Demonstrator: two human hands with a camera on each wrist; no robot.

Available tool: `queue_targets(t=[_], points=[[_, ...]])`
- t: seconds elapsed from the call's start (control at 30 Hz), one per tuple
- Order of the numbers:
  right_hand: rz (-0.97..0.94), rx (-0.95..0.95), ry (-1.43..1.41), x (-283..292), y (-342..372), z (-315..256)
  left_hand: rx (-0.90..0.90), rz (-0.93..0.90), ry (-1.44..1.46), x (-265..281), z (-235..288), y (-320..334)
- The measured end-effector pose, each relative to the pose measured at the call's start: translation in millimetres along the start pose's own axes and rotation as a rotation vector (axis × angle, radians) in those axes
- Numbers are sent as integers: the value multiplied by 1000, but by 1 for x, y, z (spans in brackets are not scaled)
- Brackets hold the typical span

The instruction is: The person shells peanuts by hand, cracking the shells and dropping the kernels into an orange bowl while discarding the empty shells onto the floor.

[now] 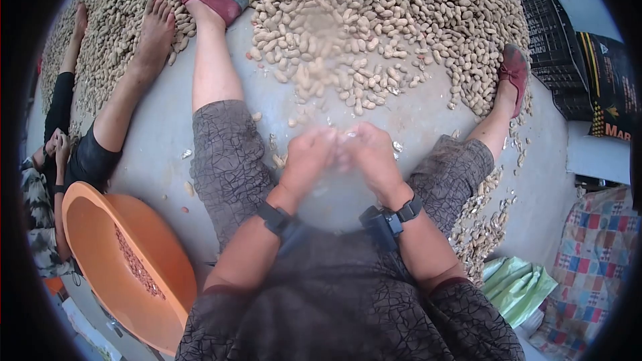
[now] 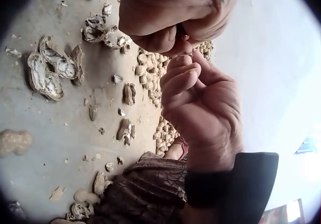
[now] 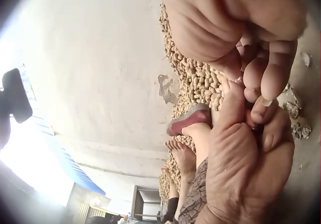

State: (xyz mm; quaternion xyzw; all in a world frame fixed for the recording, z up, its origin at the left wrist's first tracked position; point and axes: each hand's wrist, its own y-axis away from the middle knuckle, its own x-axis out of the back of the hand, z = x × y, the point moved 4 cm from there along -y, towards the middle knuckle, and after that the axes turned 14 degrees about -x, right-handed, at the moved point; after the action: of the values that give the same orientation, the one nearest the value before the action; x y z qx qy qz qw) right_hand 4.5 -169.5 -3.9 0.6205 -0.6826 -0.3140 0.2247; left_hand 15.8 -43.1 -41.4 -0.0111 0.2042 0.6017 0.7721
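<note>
Both bare hands meet at the fingertips above the floor between the legs. My left hand (image 1: 309, 158) has its fingers curled round a reddish peanut kernel (image 3: 255, 125), mostly hidden by the fingers. My right hand (image 1: 376, 160) is curled with thumb and fingertips against the left ones, pinching. A reddish-brown bit like a peanut kernel (image 3: 244, 46) shows partly inside its bent fingers. Below the hands, split empty peanut shells (image 2: 52, 68) and whole peanuts (image 2: 15, 141) lie on the grey floor.
A big heap of unshelled peanuts (image 1: 401, 13) spreads ahead. At left stands an orange basin (image 1: 160, 227) with red kernels (image 1: 137, 264) in it, near another seated person's leg (image 1: 137, 87). Shells (image 1: 485, 227) lie by the right leg, beside a green bag (image 1: 518, 287). A black crate (image 1: 548, 40) stands right.
</note>
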Motion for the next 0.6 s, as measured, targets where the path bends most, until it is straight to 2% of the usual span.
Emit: queue_targets(t=[0.1,0.17,0.23,0.3,0.47,0.53,0.57,0.6], points=[[-64,-22,-108,5,-3,5,-29,-10,77,-7,2,4],[-91,-38,-148,7,-6,7,13,-7,112,-9,5,4],[-204,-61,-256,6,-4,6,50,-3,146,-9,4,4],[-204,-59,-279,8,-5,5,91,54,320,-8,-1,4],[-145,-59,-300,20,-1,1,45,127,315,2,0,1],[-88,-82,-61,26,4,-7,28,152,312,9,5,-2],[-89,-78,-66,26,7,-11,23,211,287,14,6,-6],[-73,-90,103,24,12,-17,18,271,263,18,6,-9]])
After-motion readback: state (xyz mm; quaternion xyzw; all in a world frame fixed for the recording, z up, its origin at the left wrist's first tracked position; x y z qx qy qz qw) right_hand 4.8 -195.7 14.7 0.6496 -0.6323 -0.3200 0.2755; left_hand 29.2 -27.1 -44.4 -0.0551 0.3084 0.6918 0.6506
